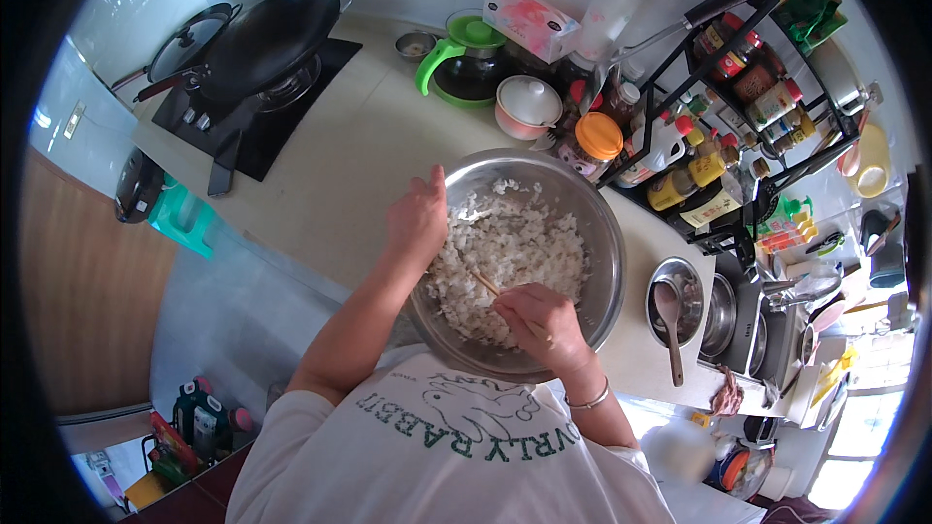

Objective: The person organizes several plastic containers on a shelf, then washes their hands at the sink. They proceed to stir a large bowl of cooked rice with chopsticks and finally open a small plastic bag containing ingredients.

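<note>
A wide stainless steel bowl (608, 233) stands at the counter's edge in front of me, tilted slightly in view. White cooked rice (524, 247) lies loose and clumped in it. My left hand (419, 222) grips the bowl's left rim, with one finger pointing along the edge. In my right hand (542, 324) are wooden chopsticks (486, 282), held over the near side of the bowl. Their tips reach into the rice. Part of the near rim is hidden behind my right hand and wrist.
A black wok (273, 44) sits on the gas stove at left. Behind the bowl stand a green-lidded glass pot (470, 62), a lidded pink pot (528, 108) and an orange-lidded jar (597, 137). A seasoning rack (703, 73) rises right. A small steel bowl (688, 269) carries a wooden spoon (671, 320).
</note>
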Available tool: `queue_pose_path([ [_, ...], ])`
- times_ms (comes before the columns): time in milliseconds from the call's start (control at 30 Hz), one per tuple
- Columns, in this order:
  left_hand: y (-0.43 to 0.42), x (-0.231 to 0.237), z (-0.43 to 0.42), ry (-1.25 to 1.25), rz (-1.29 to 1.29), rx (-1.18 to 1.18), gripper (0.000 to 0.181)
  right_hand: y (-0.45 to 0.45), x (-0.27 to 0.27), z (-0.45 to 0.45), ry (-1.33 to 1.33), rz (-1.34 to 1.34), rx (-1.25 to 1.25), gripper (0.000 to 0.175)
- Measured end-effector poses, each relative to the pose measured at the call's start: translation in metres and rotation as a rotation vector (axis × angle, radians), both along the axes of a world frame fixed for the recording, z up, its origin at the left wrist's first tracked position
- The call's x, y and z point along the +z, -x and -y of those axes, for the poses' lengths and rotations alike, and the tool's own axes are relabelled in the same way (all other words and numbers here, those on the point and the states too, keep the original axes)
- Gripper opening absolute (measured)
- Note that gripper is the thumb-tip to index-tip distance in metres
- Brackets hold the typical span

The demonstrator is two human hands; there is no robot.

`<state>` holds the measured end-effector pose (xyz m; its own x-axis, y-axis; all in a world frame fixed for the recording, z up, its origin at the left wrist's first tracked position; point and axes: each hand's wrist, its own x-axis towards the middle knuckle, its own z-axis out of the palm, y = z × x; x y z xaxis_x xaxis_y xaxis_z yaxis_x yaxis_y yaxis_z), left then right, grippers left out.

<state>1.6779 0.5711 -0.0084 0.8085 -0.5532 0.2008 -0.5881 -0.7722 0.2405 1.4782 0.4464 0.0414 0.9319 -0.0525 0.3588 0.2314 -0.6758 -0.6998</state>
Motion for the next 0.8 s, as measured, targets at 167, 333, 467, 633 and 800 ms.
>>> queue_pose_path([
  [167,-0.001,-0.004,0.002,0.023,0.032,0.003,0.049,-0.018,0.007,-0.005,0.086,0.071,-0.051,0.014],
  [333,-0.001,-0.004,0.003,0.004,0.055,0.016,0.047,0.005,0.000,-0.008,0.072,-0.003,0.003,0.012],
  [467,0.000,-0.013,0.000,0.064,0.070,0.020,0.049,0.020,0.023,0.000,0.081,0.020,-0.124,0.012],
  [633,0.000,0.003,0.003,0.008,-0.048,0.013,0.056,0.016,-0.015,0.011,0.212,-0.015,-0.210,0.014],
  [800,-0.005,-0.002,0.004,-0.006,-0.080,0.005,0.059,0.032,0.014,0.013,0.092,-0.033,-0.186,0.007],
])
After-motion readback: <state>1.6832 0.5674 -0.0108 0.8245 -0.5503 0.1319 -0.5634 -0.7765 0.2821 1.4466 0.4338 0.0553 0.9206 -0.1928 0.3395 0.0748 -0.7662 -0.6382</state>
